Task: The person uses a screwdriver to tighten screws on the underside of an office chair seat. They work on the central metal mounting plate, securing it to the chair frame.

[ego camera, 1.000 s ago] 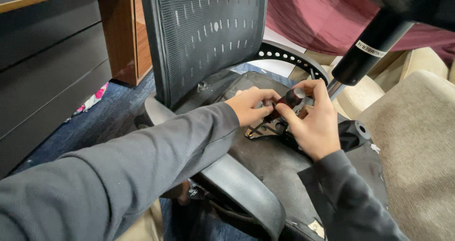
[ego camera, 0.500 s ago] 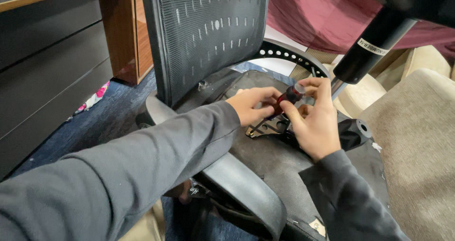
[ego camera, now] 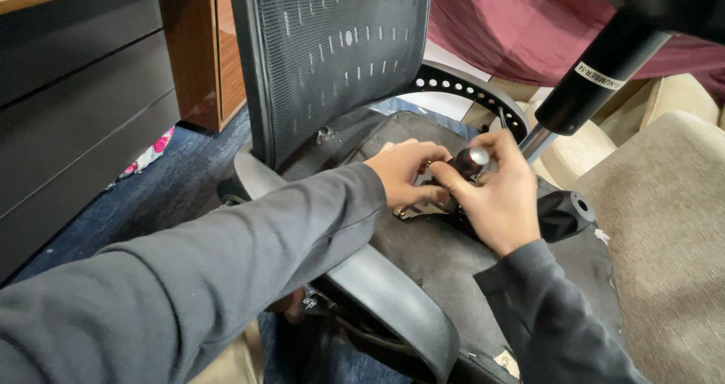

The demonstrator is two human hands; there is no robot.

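Note:
An office chair lies upturned, its black fabric seat underside facing up and its mesh backrest standing behind. My right hand is wrapped around a dark knob with a shiny silver end on the metal mechanism plate. My left hand presses its fingers on that plate right beside the knob. A black gas-lift cylinder slants up to the right above my hands. Both arms wear grey sleeves.
A curved black armrest crosses the foreground. A second armrest with holes arcs behind the hands. A dark cabinet and wooden panel stand left; maroon cloth and beige cushions lie right. Blue carpet covers the floor.
My hands stay on the mechanism. The right hand has shifted slightly on the knob, so its silver end now shows more plainly.

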